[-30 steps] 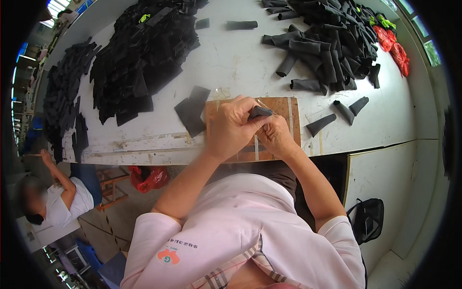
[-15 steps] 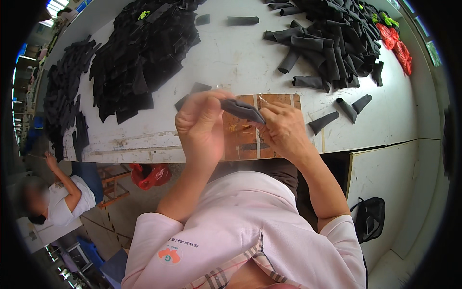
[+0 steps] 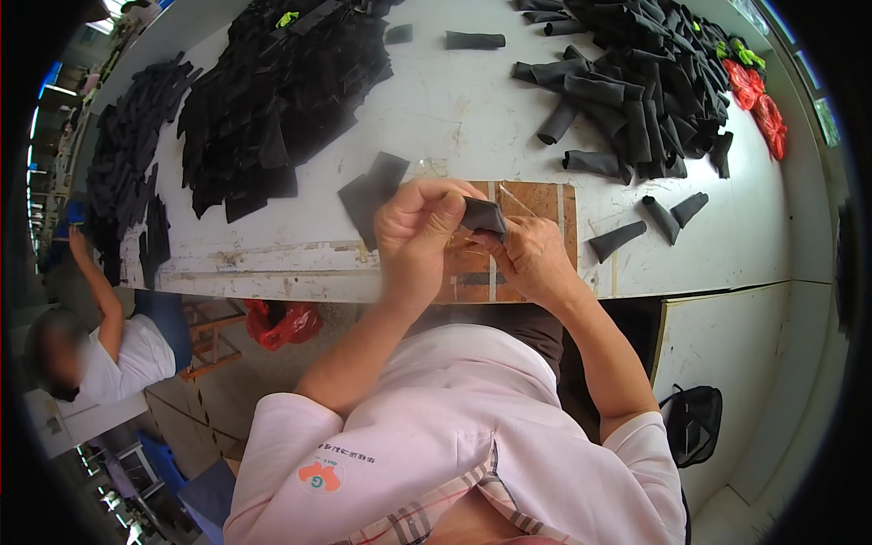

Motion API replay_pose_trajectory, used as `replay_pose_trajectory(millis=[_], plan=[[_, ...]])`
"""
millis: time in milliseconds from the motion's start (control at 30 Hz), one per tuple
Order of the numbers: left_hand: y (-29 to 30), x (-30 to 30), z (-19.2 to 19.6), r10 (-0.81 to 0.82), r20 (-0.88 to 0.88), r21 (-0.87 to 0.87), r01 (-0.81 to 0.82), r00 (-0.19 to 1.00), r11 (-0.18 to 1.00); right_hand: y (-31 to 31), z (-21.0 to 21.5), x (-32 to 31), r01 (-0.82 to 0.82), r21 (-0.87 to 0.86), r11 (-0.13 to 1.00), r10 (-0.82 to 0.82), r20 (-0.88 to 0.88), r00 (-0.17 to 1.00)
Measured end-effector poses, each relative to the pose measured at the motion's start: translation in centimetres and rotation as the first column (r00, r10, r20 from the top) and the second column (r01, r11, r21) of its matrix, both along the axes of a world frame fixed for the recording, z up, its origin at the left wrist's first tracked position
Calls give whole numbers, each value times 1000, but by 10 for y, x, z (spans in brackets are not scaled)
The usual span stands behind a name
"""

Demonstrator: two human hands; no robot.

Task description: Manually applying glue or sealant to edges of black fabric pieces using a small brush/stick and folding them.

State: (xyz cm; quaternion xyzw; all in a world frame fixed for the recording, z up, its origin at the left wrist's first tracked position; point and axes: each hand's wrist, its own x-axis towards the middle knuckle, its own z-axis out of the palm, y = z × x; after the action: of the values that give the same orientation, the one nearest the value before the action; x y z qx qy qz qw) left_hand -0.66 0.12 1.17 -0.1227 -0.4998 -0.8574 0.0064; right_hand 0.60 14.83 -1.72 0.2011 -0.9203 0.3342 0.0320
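Observation:
A dark grey fabric piece is pinched between my two hands, folded short. My left hand has thumb and fingers closed on its left end. Fingers of my right hand are bent against its right end; some fingertips are hidden behind the cloth. Both hands are held above a brown board with pale stripes at the table's front edge. Just beyond my left hand, flat dark fabric pieces lie on the white table.
A large heap of flat black pieces lies left, a narrower pile farther left. Rolled dark tubes are heaped right, with a red plastic bag beyond. A person sits at left near a wooden stool.
My left hand has moved right, closer to my right hand, and the fabric piece between them is bunched shorter. More of the flat pieces shows. The other person's arm has reached farther up.

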Motion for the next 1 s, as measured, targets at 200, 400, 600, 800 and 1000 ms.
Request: replay_pose_trajectory(millis=[200,400,600,800,1000], plan=[[-32,-48,-68,452,-143,-643,-430,881,634,29,82,-40,-96,-971,220,312,-24,950],[-65,-110,-115,380,-320,-942,-248,868,-227,38,22,-19,529,-775,346,-34,553,832],[-82,-110,-108,250,-453,-876,-479,856,51,7,-4,38,425,-569,704,-7,593,805],[-64,-58,-1,51,42,-624,-14,998,781,-22,18,43,218,-434,874,-77,319,945],[-33,-9,17,-318,213,-576,382,924,723,-52,16,46,479,-810,339,464,587,664]])
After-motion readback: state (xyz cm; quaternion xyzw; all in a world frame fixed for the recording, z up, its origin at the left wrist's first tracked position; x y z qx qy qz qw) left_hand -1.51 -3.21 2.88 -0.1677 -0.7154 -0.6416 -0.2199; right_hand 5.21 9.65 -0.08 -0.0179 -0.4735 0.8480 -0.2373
